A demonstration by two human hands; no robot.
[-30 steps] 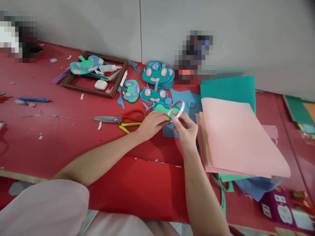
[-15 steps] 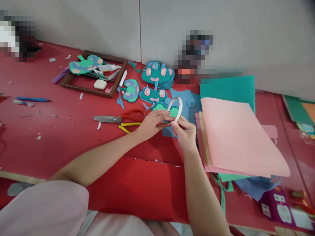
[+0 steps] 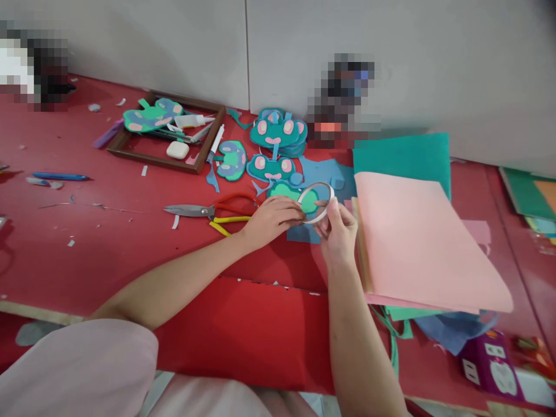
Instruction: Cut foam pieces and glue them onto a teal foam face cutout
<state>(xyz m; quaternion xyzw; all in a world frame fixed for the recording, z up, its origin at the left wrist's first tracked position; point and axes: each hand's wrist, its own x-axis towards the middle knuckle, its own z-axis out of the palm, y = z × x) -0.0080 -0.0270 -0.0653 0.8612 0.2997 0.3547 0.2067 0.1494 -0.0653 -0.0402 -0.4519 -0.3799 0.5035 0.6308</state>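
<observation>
A thin white ring, like a roll of tape, is held between both hands over the green and blue felt pieces. My right hand pinches its right side between thumb and fingers. At the ring's lower left, my left hand has its fingers closed against the rim. Under the ring lies a light green felt shape with a darker edge. Scissors with red and yellow handles lie left of my left hand. Frog-like felt faces sit just beyond the hands.
A brown wooden frame holds felt, a glue bottle and a white eraser. Pink sheets are stacked at the right over teal felt. A blue pen lies at the left. A purple box stands at lower right.
My right hand has moved a little right and turned the ring, which now shows its opening more widely. My left hand has barely moved.
</observation>
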